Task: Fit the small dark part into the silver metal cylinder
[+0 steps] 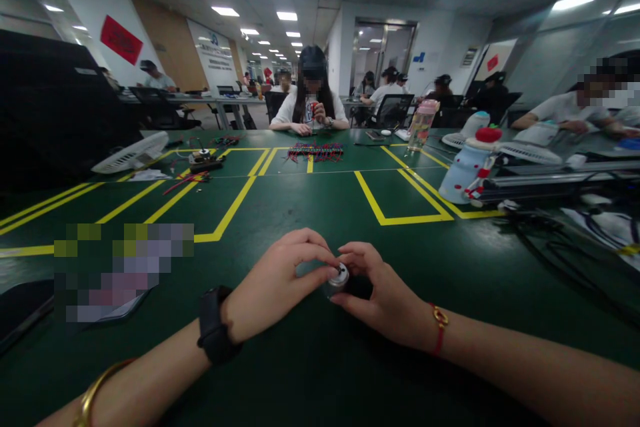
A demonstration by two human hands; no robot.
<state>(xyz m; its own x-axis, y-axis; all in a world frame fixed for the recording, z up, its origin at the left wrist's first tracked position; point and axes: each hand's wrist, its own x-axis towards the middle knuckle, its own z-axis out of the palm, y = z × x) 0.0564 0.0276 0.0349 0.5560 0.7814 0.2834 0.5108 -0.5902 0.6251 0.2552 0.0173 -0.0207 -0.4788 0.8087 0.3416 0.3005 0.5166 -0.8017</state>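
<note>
A small silvery cylinder point(338, 278) with dark bits on its top stands on the green table in front of me. My right hand point(373, 287) curves around its right side, thumb near the base and fingers behind it. From the left, my left hand point(295, 267) reaches over, with thumb and index finger pinched together at the top edge on a small dark piece, too small to name. The fingers partly cover the cylinder's sides.
Yellow tape marks the green table point(300, 213). Bundled wires point(315, 151) lie farther back, before a seated person. A blue bottle point(465, 167), pink-lidded bottle point(423, 123) and dark cables point(545, 240) are at right; a white fan point(133, 152) and blurred flat item point(125, 273) at left.
</note>
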